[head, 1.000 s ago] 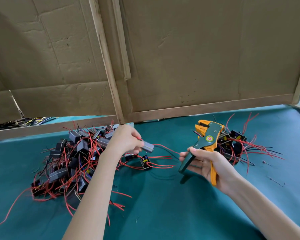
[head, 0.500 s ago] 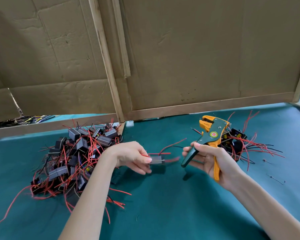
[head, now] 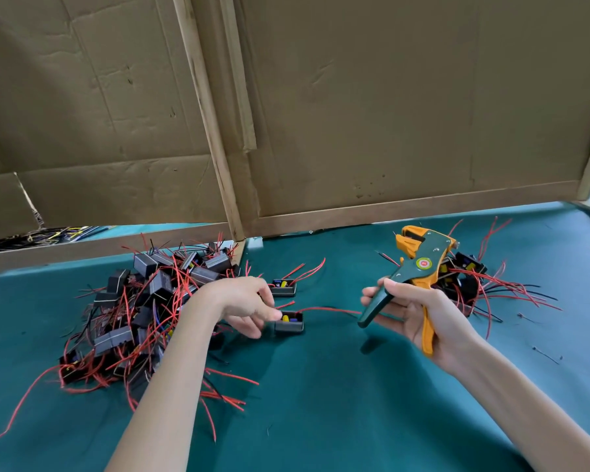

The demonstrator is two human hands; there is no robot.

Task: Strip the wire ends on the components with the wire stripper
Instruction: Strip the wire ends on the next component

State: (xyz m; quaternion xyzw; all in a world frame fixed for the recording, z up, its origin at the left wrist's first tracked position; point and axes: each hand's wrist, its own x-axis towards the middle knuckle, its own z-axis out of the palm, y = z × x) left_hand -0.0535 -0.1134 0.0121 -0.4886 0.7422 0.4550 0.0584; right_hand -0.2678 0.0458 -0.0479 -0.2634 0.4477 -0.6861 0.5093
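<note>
One black box-shaped component (head: 288,326), open side up with yellow and blue parts inside, sits near the centre of the green worktop (head: 321,420); whether it rests on the cloth cannot be told. Its red wire (head: 331,309) runs right and ends just beside the dark green handle of the wire stripper (head: 419,267). The left hand (head: 246,301) pinches the component's left end, thumb above and curled fingers (head: 252,330) below. The right hand (head: 419,321) grips the wire stripper, orange head pointing up and far, thumb over the green handle, orange handle against the palm, the two handles spread apart. A second component (head: 283,288) lies just beyond the held one, not touching it. A large left pile (head: 143,301) of components with tangled red and black wires lies beside the left forearm. A smaller right pile (head: 470,277) lies behind the stripper, partly hidden by it. A cardboard wall (head: 389,114) on a wooden frame (head: 212,131) closes the far side.
</note>
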